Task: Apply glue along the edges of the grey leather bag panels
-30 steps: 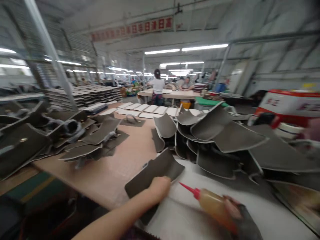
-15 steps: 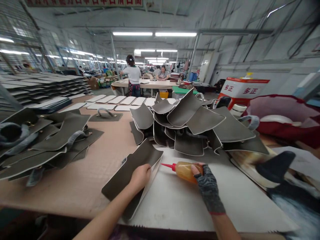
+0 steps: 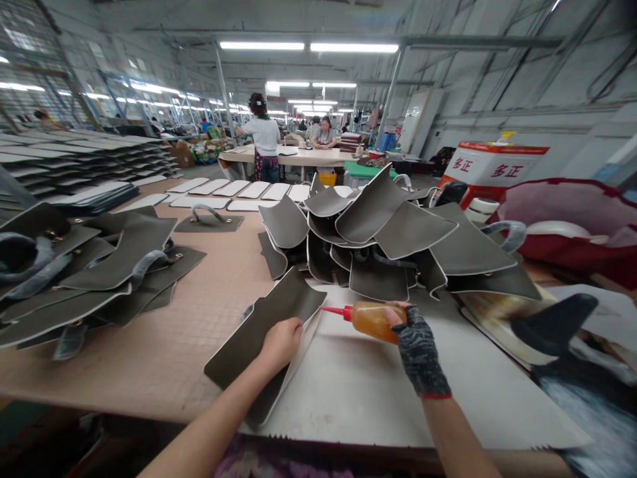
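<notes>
My left hand (image 3: 283,342) is closed on the right edge of a grey-brown bag panel (image 3: 249,332), which is folded and tilted, its pale inner side facing right. In my right hand (image 3: 415,338), which wears a dark knitted fingerless glove, a squeeze bottle (image 3: 371,320) of amber liquid lies nearly level. Its thin red nozzle (image 3: 338,311) points left, with the tip at or very close to the panel's upper right edge; contact cannot be made out. Both hands are above a white board (image 3: 358,398) at the table's front.
Grey panels (image 3: 378,212) are heaped behind my hands, and more panels with wrapped handles (image 3: 109,265) lie at left. Pale-topped pieces (image 3: 276,192) line the table's back. A red-and-white box (image 3: 497,166) and a dark red bag (image 3: 572,219) stand at right. Co-workers (image 3: 266,139) are farther off.
The bottle has shifted slightly, bringing its nozzle tip up to the panel's edge. My left hand keeps its grip on the panel. The whole view has tilted a little downward.
</notes>
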